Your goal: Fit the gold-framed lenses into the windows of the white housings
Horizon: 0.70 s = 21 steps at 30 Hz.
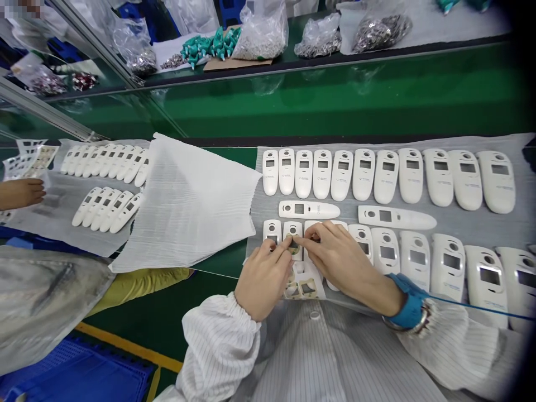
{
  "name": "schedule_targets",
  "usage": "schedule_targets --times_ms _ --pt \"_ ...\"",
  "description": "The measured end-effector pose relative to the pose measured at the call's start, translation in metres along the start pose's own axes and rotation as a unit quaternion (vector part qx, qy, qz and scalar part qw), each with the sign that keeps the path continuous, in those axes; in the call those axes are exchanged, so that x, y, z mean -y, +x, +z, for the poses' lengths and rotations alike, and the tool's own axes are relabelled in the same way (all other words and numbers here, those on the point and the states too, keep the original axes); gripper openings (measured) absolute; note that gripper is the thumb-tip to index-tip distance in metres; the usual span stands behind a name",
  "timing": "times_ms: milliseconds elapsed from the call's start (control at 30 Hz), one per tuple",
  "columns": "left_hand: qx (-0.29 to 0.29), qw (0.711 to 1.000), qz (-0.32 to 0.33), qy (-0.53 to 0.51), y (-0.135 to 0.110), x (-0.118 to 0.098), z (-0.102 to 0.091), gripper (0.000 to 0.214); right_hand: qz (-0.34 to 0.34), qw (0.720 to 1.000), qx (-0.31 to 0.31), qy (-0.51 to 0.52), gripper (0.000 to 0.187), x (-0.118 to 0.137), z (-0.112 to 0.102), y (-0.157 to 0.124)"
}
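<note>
Both my hands meet over one white handheld device with a small screen, like a thermometer (292, 228), in the near row. My left hand (266, 277) has its fingers bent, fingertips at the screen's left edge; its thumb is hidden. From the right, my right hand (343, 255) brings its closed fingertips to the same screen. Whatever small piece lies between the fingertips is too covered to make out. A sheet of stickers with dark-framed windows (309, 288) lies just below, partly under my left hand. Another device (272, 229) stands immediately to the left.
A far row of similar devices (364, 173) runs across the grey mat (347, 211), with two devices lying sideways (310, 209) between rows. White foam sheet (201, 206) lies left. Beyond it, a co-worker's hand (23, 193) is near more devices (104, 161). A shelf holds bagged parts (262, 33).
</note>
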State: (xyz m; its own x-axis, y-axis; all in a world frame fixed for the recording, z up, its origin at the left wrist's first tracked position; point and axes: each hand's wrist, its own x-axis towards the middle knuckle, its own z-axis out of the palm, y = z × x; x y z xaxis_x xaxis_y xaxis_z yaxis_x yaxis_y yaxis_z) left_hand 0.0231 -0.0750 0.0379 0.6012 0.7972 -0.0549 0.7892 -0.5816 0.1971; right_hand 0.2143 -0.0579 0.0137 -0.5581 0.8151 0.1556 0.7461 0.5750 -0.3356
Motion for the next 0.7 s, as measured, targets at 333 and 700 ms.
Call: schedule_targets --times_ms 333,700 --pt "0.001 0.999 0.001 0.047 -0.002 -0.003 0.008 0.016 -0.041 0.99 0.019 -0.133 0.027 0.002 -0.001 0.007" --pt "-0.008 0.965 -0.058 -0.257 -0.005 0.01 -0.03 0.029 0.21 0.86 0.149 0.44 0.058 0.013 -0.03 -0.027"
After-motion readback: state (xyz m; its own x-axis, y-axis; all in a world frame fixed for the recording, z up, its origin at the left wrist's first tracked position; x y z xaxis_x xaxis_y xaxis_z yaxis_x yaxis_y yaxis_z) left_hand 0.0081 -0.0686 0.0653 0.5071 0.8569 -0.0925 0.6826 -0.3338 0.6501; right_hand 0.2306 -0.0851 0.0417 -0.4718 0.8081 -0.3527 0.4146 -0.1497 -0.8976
